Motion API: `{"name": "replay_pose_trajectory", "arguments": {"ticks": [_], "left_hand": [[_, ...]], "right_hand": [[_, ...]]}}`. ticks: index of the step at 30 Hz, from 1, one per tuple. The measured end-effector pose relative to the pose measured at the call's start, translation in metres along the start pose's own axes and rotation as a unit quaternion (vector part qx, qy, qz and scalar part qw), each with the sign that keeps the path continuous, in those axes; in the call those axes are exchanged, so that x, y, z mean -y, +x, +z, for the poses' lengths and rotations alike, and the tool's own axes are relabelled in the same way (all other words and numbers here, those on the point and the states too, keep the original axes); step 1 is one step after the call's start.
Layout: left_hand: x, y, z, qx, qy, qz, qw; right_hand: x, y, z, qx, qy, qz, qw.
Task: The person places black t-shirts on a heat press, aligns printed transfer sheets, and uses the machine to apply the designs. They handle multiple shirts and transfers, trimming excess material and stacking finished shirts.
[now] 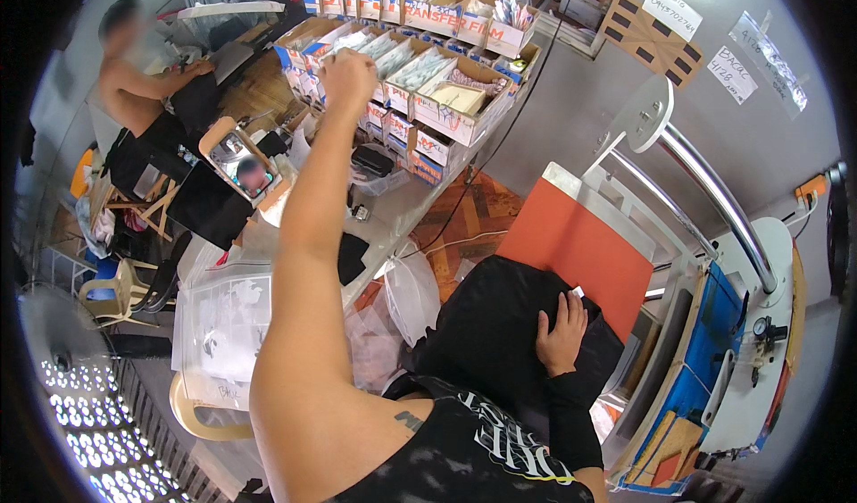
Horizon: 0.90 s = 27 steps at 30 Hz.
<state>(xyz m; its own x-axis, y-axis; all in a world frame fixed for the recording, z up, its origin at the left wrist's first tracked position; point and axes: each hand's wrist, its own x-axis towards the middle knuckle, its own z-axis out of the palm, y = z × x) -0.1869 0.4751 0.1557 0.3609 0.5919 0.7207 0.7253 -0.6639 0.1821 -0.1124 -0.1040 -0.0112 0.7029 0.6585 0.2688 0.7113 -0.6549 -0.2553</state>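
My left hand (348, 82) is raised at the cardboard sorting boxes (446, 106), fingers curled over a compartment of small pale pieces (393, 57); whatever is in its grip is too small to make out. My right hand (560, 333) lies flat, fingers apart, on black fabric (482, 315) near a small white tag (576, 292). The fabric is draped over the lower part of an orange press platen (580, 235). The boxes, their compartments holding folded pieces and packets, stand in rows on a long table (384, 240).
A co-worker (134, 92) works at the back left. A framed screen or mirror (241, 168) leans on the table. Right are chrome press arms (728, 208) and a gauge (761, 327). Plastic sheets (223, 324) lie left, beside a fan (62, 333). A cable (500, 141) hangs toward the floor.
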Motion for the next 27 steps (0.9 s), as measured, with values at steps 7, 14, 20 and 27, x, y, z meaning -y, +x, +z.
{"name": "replay_pose_trajectory", "arguments": {"ticks": [7,14,20,27], "left_hand": [[0.025,0.070,0.028,0.201,-0.046,-0.076,0.976],[0.028,0.092,0.057,0.288,0.047,-0.086,0.953],[0.046,0.091,0.098,0.230,0.032,-0.119,0.965],[0.091,0.116,0.109,0.312,-0.103,-0.061,0.943]], "right_hand": [[0.002,0.002,-0.003,0.001,-0.006,0.005,1.000],[0.003,0.003,-0.002,0.005,-0.018,0.006,1.000],[0.004,0.004,-0.002,0.008,-0.010,0.014,1.000],[0.006,0.005,-0.003,0.001,-0.006,0.016,1.000]]}}
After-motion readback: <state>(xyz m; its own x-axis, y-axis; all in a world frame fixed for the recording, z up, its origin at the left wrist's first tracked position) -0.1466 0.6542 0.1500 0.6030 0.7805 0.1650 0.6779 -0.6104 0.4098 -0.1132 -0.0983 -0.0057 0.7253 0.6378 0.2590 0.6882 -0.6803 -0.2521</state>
